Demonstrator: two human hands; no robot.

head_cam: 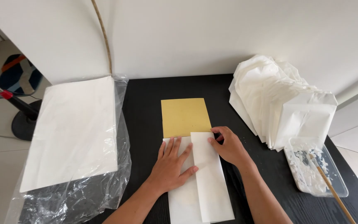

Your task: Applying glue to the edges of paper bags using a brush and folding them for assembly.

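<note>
Nearest the camera, the white sheet (206,186) lay lengthwise on the black table (146,108), its right side folded over into a long flap with a crisp inner edge. The left hand (171,164) was spread flat, fingers open, palm pressing the unfolded left part of the sheet; it gripped nothing. The right hand (228,145) was half curled, fingertips pinching or pressing the top corner of the flap; whether the thumb was under the paper could not be told.

Risk, as judged: the paper looked thin and smooth, so if the flat hand eased off, the sheet might slide on the slick tabletop and the fold run crooked. Pulling hard at the corner could crease or tear it.

Just beyond the hands, a mustard-yellow card (185,117), matte and square-edged, met the top of the sheet, and a skewed fold would likely miss its edge.

To the right, a clear plastic tray (339,182) held lumpy white paste and a thin wooden stick (332,188). A sleeve or elbow could knock it and smear the paper.

Further right stood a leaning stack of folded white bags (282,103), soft and slightly crumpled. To the left, a stack of flat white sheets (73,128) rested on crinkled clear plastic wrap (83,195). A thin brown cord (104,37) hung against the white wall (208,33).
</note>
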